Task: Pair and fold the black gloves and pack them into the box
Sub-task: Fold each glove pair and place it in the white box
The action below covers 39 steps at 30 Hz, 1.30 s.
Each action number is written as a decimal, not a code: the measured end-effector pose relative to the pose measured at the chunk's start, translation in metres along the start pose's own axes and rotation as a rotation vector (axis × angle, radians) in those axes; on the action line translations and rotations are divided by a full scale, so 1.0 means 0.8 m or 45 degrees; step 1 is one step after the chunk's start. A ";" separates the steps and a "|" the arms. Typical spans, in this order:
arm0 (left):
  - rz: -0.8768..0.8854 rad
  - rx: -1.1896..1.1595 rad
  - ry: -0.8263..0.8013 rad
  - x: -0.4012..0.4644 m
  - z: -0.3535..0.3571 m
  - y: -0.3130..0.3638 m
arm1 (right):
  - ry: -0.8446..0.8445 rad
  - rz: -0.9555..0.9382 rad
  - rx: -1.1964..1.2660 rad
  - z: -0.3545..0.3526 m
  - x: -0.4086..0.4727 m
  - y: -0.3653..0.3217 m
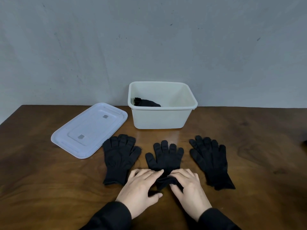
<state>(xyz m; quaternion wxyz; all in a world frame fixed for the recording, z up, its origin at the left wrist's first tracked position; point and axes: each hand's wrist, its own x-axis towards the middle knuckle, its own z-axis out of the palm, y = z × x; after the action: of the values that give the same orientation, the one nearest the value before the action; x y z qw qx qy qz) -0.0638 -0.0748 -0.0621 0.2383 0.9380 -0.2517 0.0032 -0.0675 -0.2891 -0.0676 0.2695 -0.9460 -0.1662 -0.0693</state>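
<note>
On the tabletop point(49, 180), a soft, limp left glove pile point(120, 159) lies flat. The left hand point(141, 188) and right hand point(187, 186) both pinch the middle glove's point(166, 156) cuff, the likely best hold. The right glove pile point(209, 160) waits; a folded bundle point(146, 102) sits in the box point(159, 118).

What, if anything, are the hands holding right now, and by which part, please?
Both hands, left hand and right hand, hold the middle glove at its cuff end, folding it toward the fingers; the exact grip is partly hidden.
</note>
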 end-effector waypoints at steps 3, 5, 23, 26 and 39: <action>-0.166 -0.206 0.085 0.010 0.002 0.005 | -0.022 0.068 0.069 -0.005 0.000 0.002; -0.342 -0.357 0.183 0.019 0.005 0.007 | -0.013 0.222 0.185 -0.006 0.004 0.001; 0.150 0.335 0.331 0.036 0.025 -0.003 | 0.229 -0.118 -0.324 0.017 0.020 0.012; 0.139 0.347 0.271 0.026 0.026 -0.006 | 0.190 -0.129 -0.281 0.014 0.016 0.020; 0.009 0.122 0.247 0.017 0.015 -0.001 | 0.089 0.053 -0.047 -0.005 0.009 0.020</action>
<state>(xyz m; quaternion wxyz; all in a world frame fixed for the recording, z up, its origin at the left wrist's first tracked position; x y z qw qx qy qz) -0.0527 -0.0863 -0.0713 0.2165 0.9427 -0.2303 0.1069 -0.0554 -0.3023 -0.0706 0.2591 -0.9510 -0.1357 -0.0999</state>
